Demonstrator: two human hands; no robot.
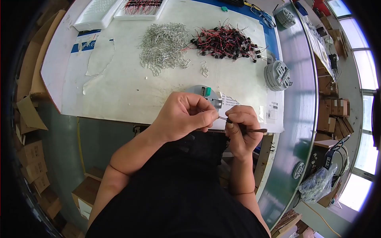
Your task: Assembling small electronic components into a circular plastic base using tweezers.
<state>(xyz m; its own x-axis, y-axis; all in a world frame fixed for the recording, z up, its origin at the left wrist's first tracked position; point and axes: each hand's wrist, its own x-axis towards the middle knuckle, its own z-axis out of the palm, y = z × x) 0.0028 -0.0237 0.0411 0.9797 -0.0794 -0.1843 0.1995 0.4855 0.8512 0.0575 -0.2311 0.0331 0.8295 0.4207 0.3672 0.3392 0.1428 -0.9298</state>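
My left hand (184,115) is closed in a pinch on the thin wires that run across to my right hand (244,125). Between my right thumb and fingers sits a small black part (229,120), mostly covered. A slim brown tool handle (260,130) also pokes out of the right hand. Just beyond my hands, on the table, is a grey round fixture (215,96) with a green block (208,91) on it. Farther off lie a heap of small black parts with red and black wires (228,43) and a heap of silvery bent-wire clips (163,45).
A few clips (204,69) lie apart from their heap. White trays (97,14) stand at the far left, one holding wired parts (143,6). A grey round device (278,75) is at the table's right edge. Glasses (264,16) lie at the back. Cardboard boxes (33,154) stack at left.
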